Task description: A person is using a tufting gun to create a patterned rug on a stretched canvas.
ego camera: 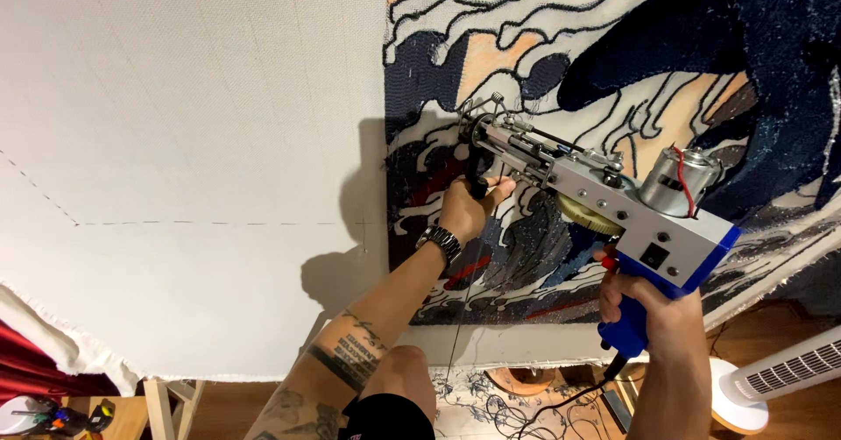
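A tufting gun with a grey metal body, blue handle and silver motor points its needle tip at a stretched cloth. My right hand grips the blue handle at the lower right. My left hand, with a metal watch on the wrist, holds the black front grip under the barrel. The tip touches a tufted rug design of dark blue, white, peach and red yarn, close to its left border.
The left part of the cloth is bare off-white with faint dashed lines. Below its lower edge are a wooden frame leg, a white fan, a black cable and loose yarn on the floor. My knee is below.
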